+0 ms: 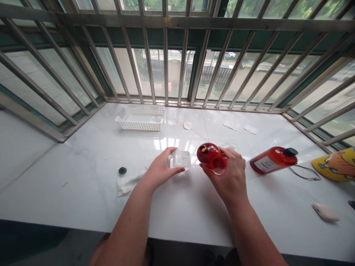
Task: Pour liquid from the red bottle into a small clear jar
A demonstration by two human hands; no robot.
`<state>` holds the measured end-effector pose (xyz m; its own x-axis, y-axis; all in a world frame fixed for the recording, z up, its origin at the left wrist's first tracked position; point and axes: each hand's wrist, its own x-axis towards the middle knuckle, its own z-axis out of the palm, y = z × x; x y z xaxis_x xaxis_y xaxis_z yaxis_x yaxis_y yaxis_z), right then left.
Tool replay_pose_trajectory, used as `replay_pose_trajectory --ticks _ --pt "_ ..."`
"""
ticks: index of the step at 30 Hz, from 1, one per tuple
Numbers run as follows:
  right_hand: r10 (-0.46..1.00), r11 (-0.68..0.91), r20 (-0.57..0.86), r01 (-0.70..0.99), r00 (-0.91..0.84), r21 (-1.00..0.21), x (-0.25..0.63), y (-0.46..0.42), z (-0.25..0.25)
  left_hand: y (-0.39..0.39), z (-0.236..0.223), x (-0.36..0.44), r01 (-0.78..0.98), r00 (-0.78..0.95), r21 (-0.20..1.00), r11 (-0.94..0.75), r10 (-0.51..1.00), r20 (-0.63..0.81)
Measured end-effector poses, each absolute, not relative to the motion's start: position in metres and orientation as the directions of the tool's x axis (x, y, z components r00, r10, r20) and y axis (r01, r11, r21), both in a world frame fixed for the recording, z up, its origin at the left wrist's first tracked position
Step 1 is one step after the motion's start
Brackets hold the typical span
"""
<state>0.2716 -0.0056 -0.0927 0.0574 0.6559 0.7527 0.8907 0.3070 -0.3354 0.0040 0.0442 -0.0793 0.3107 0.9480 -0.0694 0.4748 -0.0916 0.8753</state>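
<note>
My left hand (pixel 161 168) is closed round the side of a small clear square container (pixel 182 159) near the middle of the white counter. To its right, my right hand (pixel 231 171) grips a red translucent bottle (pixel 209 153) that has no cap and tilts with its mouth toward the container. A gap separates the bottle from the container, and no stream of liquid shows between them. A small black cap (pixel 122 170) lies on the counter left of my left hand. Beside my left wrist is a crumpled white tissue (pixel 127 184), partly hidden by the forearm.
A white perforated basket (pixel 140 128) stands at the back left. On the right are a capped red bottle (pixel 273 159) and a yellow printed cylinder (pixel 335 165). A pale folded item (pixel 325 212) lies front right. Metal bars (pixel 165 74) line the window behind the counter.
</note>
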Motion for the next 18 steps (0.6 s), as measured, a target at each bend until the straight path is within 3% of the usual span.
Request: replay_pose_trajectory --ticks 6,10,14,18 --pt "0.695 0.385 0.710 0.775 0.114 -0.502 0.271 -0.004 -0.100 0.045 -0.075 0.003 0.589 0.212 0.807 -0.042 0.972 -0.105" --pt "0.763 0.339 0.626 0.725 0.161 -0.599 0.268 -0.006 -0.105 0.038 -0.057 -0.006 0.691 0.154 0.719 -0.078 0.987 -0.041" --pt "0.804 0.305 0.553 0.648 0.217 -0.698 0.263 -0.007 -0.106 0.030 -0.043 -0.037 0.863 0.052 0.503 -0.038 0.999 -0.014" --pt "0.816 0.321 0.540 0.616 0.205 -0.719 0.259 -0.006 -0.106 0.033 -0.048 -0.061 0.965 0.010 0.258 0.045 0.978 -0.210"
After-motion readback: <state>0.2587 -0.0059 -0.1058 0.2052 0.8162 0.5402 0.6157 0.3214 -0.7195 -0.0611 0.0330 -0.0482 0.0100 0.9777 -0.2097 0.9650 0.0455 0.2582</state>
